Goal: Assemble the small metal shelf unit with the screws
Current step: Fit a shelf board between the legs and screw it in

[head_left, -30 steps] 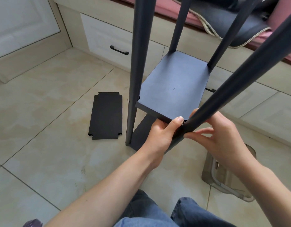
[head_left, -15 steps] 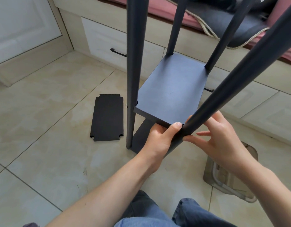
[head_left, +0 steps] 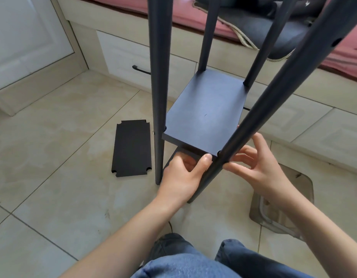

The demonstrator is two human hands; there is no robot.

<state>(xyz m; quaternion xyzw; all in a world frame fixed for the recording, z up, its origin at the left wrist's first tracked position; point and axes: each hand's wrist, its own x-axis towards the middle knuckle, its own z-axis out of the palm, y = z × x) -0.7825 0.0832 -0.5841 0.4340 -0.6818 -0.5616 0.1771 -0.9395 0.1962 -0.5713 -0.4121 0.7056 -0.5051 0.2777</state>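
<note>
The dark metal shelf unit stands on the tiled floor, its four poles rising out of view. A shelf panel (head_left: 205, 115) sits between the poles, with a lower panel (head_left: 173, 157) partly hidden beneath it. My left hand (head_left: 181, 177) grips the near edge of the shelf panel, thumb on the edge and fingers curled underneath. My right hand (head_left: 259, 167) pinches the near right pole (head_left: 273, 97) with thumb and forefinger just below the panel's corner. No screw shows between the fingers. A loose panel (head_left: 131, 147) with notched corners lies flat to the left.
A clear plastic container (head_left: 282, 207) sits on the floor under my right forearm. Cream drawers with a black handle (head_left: 139, 70) run along the back, topped by a pink cushion (head_left: 344, 47) and dark fabric. My jeans-clad knees (head_left: 193, 259) are at the bottom.
Both hands stay at the same near corner of the shelf. My right fingers have shifted slightly on the pole, and the view has moved a little.
</note>
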